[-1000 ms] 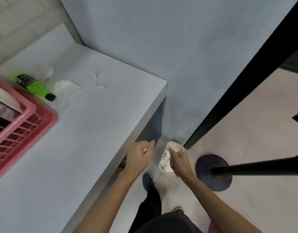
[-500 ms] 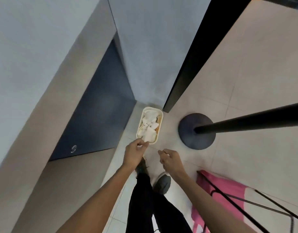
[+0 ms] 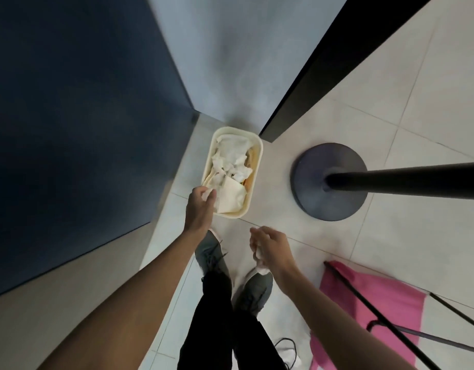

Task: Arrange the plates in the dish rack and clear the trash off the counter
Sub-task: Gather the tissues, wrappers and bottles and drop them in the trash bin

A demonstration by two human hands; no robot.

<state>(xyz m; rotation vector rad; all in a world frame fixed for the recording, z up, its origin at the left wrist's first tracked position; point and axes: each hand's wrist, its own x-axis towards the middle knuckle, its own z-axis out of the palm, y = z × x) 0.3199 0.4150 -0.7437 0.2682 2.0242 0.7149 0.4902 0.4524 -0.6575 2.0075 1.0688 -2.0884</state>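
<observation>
A cream trash bin [image 3: 258, 159] stands on the tiled floor by the wall corner, filled with crumpled white tissues [image 3: 231, 156]. My left hand [image 3: 199, 206] hovers over the bin's near left rim and pinches a small white tissue scrap [image 3: 209, 194]. My right hand [image 3: 270, 248] is lower and to the right, above my shoe, with its fingers curled round another white tissue scrap [image 3: 259, 259]. The counter top, plates and dish rack are out of view.
The dark blue counter side [image 3: 83, 116] fills the left. A black pole on a round base [image 3: 329, 181] stands right of the bin. A pink cloth [image 3: 374, 297] with thin black rods lies at lower right. My grey shoes [image 3: 211, 257] stand just before the bin.
The view has swung from the counter top down to the floor and closer to the bin. My left hand has come over the bin's rim with its scrap; my right hand stays lower.
</observation>
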